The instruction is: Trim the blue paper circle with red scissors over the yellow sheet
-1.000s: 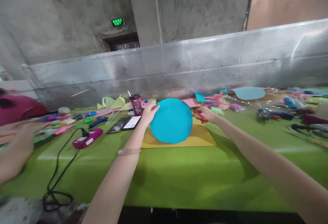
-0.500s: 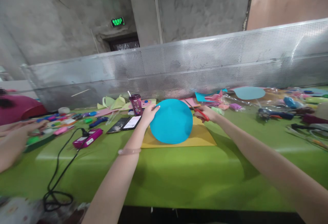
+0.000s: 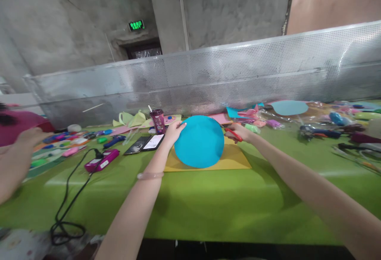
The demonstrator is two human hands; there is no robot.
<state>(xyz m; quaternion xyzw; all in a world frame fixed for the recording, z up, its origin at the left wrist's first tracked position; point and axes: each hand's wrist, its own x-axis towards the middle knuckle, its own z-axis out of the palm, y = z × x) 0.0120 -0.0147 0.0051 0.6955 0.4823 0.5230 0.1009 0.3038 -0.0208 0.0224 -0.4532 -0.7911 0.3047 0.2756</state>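
A round sheet of blue paper (image 3: 199,143) is held up in front of me, tilted over a yellow sheet (image 3: 238,160) on the table. My left hand (image 3: 175,131) pinches the disc at its upper left edge, thumb on the near face. At the disc's right edge, my right hand (image 3: 239,131) is closed around red-handled scissors (image 3: 233,134). The scissors' blades are mostly hidden behind the paper, so I cannot tell whether they touch it.
A purple cup with a straw (image 3: 158,121) and a phone (image 3: 153,142) stand left of the paper. Further left are a magenta power strip (image 3: 102,160) with a black cord and a person's arm (image 3: 14,164). Craft pieces and a light-blue oval (image 3: 290,108) lie to the right.
My right hand and the scissors have shifted slightly, and the blades now sit mostly behind the disc. At the left, the other person's arm has moved and the dark green item there has opened out.
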